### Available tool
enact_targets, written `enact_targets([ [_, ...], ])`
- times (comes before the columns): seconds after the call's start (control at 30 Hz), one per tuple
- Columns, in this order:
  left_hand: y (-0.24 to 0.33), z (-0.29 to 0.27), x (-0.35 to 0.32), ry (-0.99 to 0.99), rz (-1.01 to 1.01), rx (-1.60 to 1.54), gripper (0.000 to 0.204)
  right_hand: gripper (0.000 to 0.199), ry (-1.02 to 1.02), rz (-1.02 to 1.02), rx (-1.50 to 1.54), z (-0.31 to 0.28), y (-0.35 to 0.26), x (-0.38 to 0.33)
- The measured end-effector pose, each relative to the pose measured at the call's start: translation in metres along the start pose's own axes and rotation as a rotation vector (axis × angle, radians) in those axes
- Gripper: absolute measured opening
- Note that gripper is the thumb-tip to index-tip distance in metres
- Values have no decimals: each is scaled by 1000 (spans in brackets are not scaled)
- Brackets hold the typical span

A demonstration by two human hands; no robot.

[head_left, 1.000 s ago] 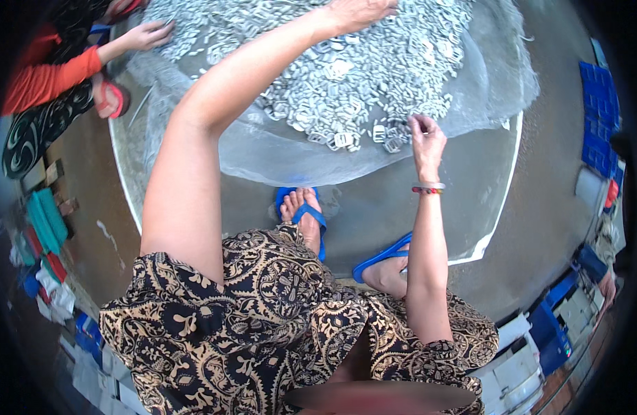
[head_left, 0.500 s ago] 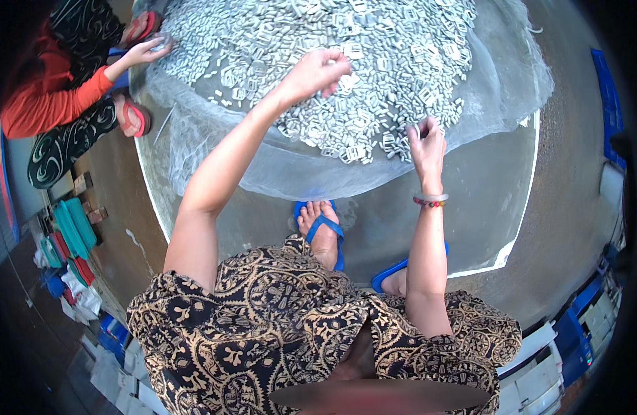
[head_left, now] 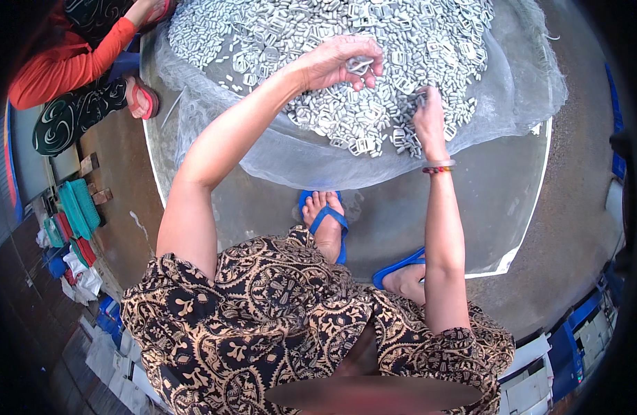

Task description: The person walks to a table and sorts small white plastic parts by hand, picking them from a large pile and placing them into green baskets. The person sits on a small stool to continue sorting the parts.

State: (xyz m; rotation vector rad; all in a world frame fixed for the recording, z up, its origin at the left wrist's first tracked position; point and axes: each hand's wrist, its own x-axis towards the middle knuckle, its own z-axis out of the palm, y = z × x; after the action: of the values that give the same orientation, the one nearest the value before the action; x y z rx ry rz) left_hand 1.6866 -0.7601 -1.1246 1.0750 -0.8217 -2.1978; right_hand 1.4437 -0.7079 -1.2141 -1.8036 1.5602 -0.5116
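Observation:
A wide heap of small silver-grey metal pieces (head_left: pixel 318 111) spreads over a sheer white net (head_left: pixel 291 166) on the ground, with flat slotted buckles lying among short pellet-like pieces. Above the middle of the heap, my left hand (head_left: pixel 335 59) is curled around a pale metal buckle (head_left: pixel 360 66). My right hand (head_left: pixel 430 124), a beaded bracelet at its wrist, reaches over the heap's near right part. Its fingers are closed at darker grey pieces, and what they hold is too small to make out. Just below it lies a cluster of darker pieces (head_left: pixel 406 138).
A grey sheet (head_left: pixel 463 221) with a white edge lies under the net. At upper left, a person in an orange sleeve (head_left: pixel 76 76) sits by the heap. My feet in blue flip-flops (head_left: pixel 325 221) are at the near edge. Teal baskets (head_left: pixel 78 207) stand at left.
My left hand has moved right, and a buckle now shows in it. My right hand has moved slightly farther over the heap. The other person's hand has shifted up toward the frame's edge.

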Motion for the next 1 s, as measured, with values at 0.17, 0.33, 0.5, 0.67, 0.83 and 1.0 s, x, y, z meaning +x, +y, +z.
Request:
enact_targets([
  [0.17, -30, -2, -20, 106, -165, 828, 29, 19, -141, 527, 1261, -22, -16, -16],
  [0.33, -74, 1, -29, 172, 265, 1710, 31, 29, -163, 613, 1434, -21, -14, -43],
  [0.5, -54, -1, 0, 99, 201, 1384, 29, 18, -73, 585, 1473, -36, -20, -47],
  [0.67, -19, 13, 4, 40, -17, 691, 33, 12, -141, 624, 1281, -45, -45, -12],
  [0.83, -18, 20, -4, 106, -151, 331, 29, 28, -181, 431, 1044, -41, -64, 6],
  [1.0, -13, 28, 13, 72, 210, 767, 29, 22, -159, 286, 733, -37, -61, 10],
])
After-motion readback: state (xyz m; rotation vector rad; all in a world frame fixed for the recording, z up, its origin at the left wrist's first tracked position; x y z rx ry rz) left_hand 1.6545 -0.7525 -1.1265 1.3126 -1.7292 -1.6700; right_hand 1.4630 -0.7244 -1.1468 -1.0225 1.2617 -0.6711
